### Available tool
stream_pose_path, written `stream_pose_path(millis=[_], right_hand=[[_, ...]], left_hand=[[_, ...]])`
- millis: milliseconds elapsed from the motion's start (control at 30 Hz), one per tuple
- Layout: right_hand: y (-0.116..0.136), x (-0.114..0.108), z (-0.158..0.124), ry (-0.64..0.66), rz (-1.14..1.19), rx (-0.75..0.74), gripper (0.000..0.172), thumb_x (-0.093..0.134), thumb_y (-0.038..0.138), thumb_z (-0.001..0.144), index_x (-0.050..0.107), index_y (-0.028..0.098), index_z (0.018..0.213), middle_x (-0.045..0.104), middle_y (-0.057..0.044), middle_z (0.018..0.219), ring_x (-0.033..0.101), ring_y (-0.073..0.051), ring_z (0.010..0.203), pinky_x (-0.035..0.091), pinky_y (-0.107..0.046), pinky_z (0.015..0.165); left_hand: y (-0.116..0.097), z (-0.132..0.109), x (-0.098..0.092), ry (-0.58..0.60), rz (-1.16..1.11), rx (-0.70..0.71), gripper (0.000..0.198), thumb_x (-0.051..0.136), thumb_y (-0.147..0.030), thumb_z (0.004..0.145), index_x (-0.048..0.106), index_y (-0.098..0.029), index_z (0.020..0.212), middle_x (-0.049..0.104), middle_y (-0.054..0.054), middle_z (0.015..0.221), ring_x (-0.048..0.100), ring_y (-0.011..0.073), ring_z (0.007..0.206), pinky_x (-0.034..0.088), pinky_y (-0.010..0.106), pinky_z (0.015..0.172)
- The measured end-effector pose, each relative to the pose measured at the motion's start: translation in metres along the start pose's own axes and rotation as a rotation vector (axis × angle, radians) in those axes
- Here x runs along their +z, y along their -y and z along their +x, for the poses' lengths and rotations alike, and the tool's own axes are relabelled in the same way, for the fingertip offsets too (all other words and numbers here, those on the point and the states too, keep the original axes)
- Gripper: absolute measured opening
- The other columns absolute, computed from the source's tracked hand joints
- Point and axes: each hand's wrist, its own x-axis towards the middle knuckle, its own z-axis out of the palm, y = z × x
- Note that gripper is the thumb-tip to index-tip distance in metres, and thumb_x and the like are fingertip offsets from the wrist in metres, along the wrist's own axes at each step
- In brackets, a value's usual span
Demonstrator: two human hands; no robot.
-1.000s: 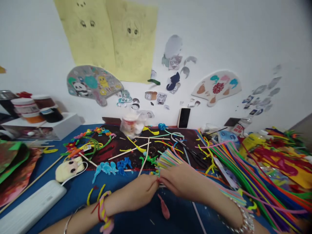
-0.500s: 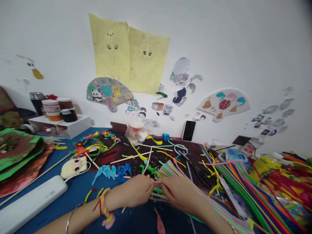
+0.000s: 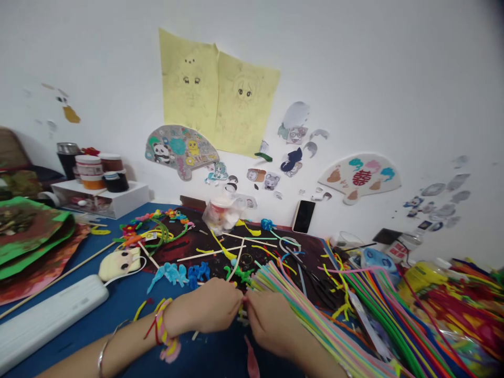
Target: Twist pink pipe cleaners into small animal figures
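Note:
My left hand [image 3: 214, 304] and my right hand [image 3: 271, 318] meet knuckle to knuckle at the front of the table, both closed. A short pink pipe cleaner [image 3: 244, 298] is pinched between them; most of it is hidden by the fingers. Below the hands lies a pointed pink fuzzy piece [image 3: 252, 357]. A bundle of pastel pipe cleaners [image 3: 311, 310] runs beside and beneath my right forearm. Just beyond my left hand rest light blue twisted pieces [image 3: 171, 274], darker blue ones [image 3: 198, 274] and a green one [image 3: 241, 275].
At left are a white power strip [image 3: 55, 320] and a cream plush-like case [image 3: 120, 264]. Black pliers [image 3: 325, 289] lie right of centre. Green and multicoloured pipe cleaners [image 3: 397, 310] fill the right side. A phone [image 3: 304, 216] leans against the wall behind.
My hands have come closer together, so less of the pink pipe cleaner shows between them. The whole view has shifted slightly.

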Motion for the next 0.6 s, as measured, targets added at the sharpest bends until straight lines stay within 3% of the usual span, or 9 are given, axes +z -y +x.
stream_pose_path(millis=[100, 200, 333, 433, 533, 600], right_hand=[[0.002, 0.000, -0.001, 0.032, -0.001, 0.009, 0.017, 0.037, 0.017, 0.084, 0.054, 0.018, 0.081, 0.065, -0.004, 0.074, 0.058, -0.016, 0.062, 0.023, -0.029, 0.054], [-0.001, 0.005, 0.002, -0.037, 0.113, 0.072, 0.023, 0.032, 0.019, 0.088, 0.054, 0.017, 0.082, 0.064, -0.005, 0.073, 0.056, -0.015, 0.061, 0.025, -0.027, 0.054], [-0.006, 0.010, 0.008, -0.154, 0.606, 0.186, 0.031, 0.029, 0.032, 0.091, 0.051, 0.017, 0.077, 0.056, -0.002, 0.064, 0.049, -0.012, 0.055, 0.028, -0.024, 0.050], [-0.007, 0.010, 0.013, -0.133, 1.098, 0.290, 0.040, 0.032, 0.053, 0.086, 0.043, 0.019, 0.067, 0.038, 0.006, 0.045, 0.032, -0.008, 0.039, 0.023, -0.022, 0.040], [-0.004, 0.005, 0.014, -0.084, 1.380, 0.345, 0.046, 0.038, 0.064, 0.079, 0.040, 0.020, 0.067, 0.036, 0.009, 0.039, 0.026, -0.006, 0.033, 0.018, -0.020, 0.035], [0.000, 0.001, 0.013, -0.062, 1.438, 0.351, 0.049, 0.041, 0.067, 0.076, 0.041, 0.019, 0.068, 0.041, 0.007, 0.039, 0.028, -0.005, 0.032, 0.017, -0.019, 0.034]], left_hand=[[0.005, -0.004, -0.001, -0.031, -0.102, 0.002, 0.028, 0.036, -0.016, 0.084, 0.058, -0.015, 0.067, 0.062, 0.007, 0.062, 0.054, 0.0162, 0.047, 0.034, 0.025, 0.044], [0.012, -0.004, -0.004, -0.131, -0.361, -0.063, 0.033, 0.031, -0.023, 0.090, 0.055, -0.015, 0.068, 0.057, 0.002, 0.061, 0.048, 0.0123, 0.050, 0.033, 0.024, 0.048], [0.016, 0.000, -0.007, -0.297, -0.869, -0.143, 0.017, 0.041, -0.032, 0.088, 0.051, -0.017, 0.088, 0.050, -0.004, 0.065, 0.044, 0.0093, 0.055, 0.034, 0.020, 0.050], [0.010, 0.006, 0.000, -0.386, -1.188, -0.176, 0.030, 0.048, -0.036, 0.084, 0.044, -0.019, 0.109, 0.052, -0.003, 0.074, 0.044, 0.0083, 0.053, 0.035, 0.019, 0.048], [0.001, 0.012, 0.010, -0.425, -1.314, -0.165, 0.032, 0.045, -0.042, 0.085, 0.053, -0.017, 0.104, 0.055, 0.000, 0.076, 0.047, 0.0103, 0.056, 0.039, 0.021, 0.052], [-0.005, 0.014, 0.014, -0.485, -1.317, -0.139, 0.034, 0.042, -0.043, 0.087, 0.062, -0.015, 0.087, 0.057, 0.002, 0.073, 0.051, 0.0135, 0.066, 0.042, 0.025, 0.064]])
